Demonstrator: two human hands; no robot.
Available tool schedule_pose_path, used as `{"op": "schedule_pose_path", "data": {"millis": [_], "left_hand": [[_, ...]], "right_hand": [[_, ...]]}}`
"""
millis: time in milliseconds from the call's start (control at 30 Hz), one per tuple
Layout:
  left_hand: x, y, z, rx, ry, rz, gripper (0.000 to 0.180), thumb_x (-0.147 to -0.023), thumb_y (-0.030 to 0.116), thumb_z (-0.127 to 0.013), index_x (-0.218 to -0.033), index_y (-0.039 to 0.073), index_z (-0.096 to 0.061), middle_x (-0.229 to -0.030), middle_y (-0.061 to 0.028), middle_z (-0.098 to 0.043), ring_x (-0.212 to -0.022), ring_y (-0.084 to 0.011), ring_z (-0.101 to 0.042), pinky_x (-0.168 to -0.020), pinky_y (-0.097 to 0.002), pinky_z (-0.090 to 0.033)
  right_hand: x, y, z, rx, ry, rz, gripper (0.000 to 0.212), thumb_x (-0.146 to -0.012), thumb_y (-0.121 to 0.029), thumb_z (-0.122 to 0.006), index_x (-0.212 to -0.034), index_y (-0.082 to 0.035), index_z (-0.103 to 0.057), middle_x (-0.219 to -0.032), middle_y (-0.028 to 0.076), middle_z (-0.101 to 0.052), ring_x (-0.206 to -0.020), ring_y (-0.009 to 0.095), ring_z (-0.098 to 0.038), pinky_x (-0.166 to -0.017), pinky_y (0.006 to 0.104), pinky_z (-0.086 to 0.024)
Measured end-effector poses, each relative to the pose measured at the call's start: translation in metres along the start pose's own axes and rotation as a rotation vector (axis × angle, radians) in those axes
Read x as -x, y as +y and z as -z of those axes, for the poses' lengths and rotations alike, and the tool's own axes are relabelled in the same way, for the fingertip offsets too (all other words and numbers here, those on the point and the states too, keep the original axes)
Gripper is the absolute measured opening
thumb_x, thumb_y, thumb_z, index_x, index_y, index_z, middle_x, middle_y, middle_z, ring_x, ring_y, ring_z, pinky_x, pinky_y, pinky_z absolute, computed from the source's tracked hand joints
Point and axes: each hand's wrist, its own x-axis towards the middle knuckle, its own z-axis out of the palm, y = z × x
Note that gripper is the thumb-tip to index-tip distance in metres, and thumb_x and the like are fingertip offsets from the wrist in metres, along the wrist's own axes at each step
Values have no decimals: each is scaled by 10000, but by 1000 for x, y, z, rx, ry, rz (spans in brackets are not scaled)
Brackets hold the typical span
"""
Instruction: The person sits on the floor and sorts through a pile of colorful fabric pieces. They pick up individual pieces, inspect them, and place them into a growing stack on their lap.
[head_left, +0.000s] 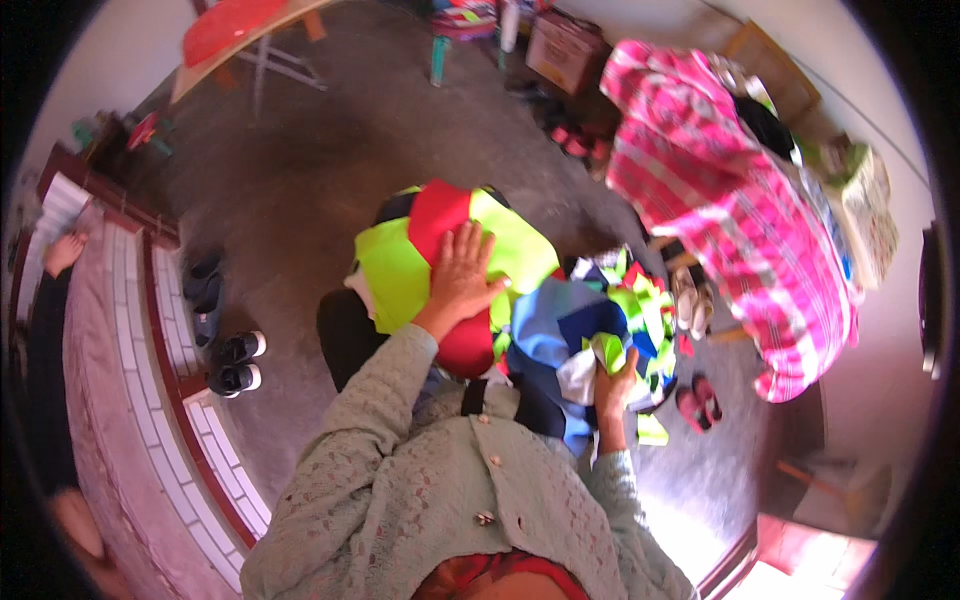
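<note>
On 1 folded neon-and-red garment (430, 255) lies the flat, released left hand (462, 270); right hand (612, 385) grip grasps 1 scrap (605, 350).

One camera, high up, looking down

The camera sits on the person's head and looks straight down. The lap and a pile of bright cloth (480, 290) are close, in the middle. The floor (330, 150) stretches away toward 12 o'clock. Edges bend round.
</note>
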Motion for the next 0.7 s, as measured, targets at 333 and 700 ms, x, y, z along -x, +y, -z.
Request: {"op": "schedule_pose_path", "data": {"millis": [333,700], "left_hand": [[-3,7,12,156,126,-45,591,-801,451,-576,-1236,66,-466,-1340,-193,-373,-1275,-353,-301,-1042,-504,-196],[22,110,19,917,-19,-298,311,-726,220,-710,-974,71,-594,-918,-122,-607,-845,-312,-589,-727,-372,-470]], "right_hand": [[-1,-10,3,18,6,8,499,-703,-179,-714,-1114,-88,-447,-855,214,-606,-810,418,-586,-662,472,-453],[0,-5,2,-16,11,7,513,-665,-201,-743,-1088,-67,-485,-872,196,-609,-813,399,-593,-685,445,-467]]}}
